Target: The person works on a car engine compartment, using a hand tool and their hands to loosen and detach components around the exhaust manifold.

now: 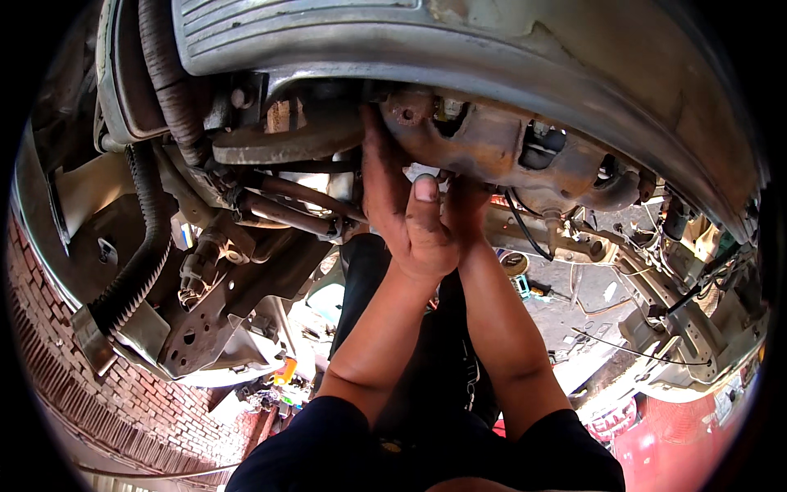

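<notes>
My left hand (398, 205) reaches up into the gap between a flat, round-edged metal disc (283, 146) and a rusty cast manifold (484, 146). Its fingers stretch upward, the tips out of sight in the shadow, and the thumb stands apart, pointing up. No object shows in its palm. Close beside it, my right hand (467, 210) goes up beneath the manifold. Its fingers are hidden behind the left thumb and the metal, so what it touches cannot be seen. Above both hands hangs a large grey ribbed engine cover (303, 37).
A black corrugated hose (147, 246) runs down the left, near metal pipes (295, 201) and a drilled bracket (193, 336). A thin black cable (529, 225) dangles right of my hands. Frame rails (664, 307) stand at right. A red panel (672, 443) lies lower right; a brick wall (156, 381) rises left.
</notes>
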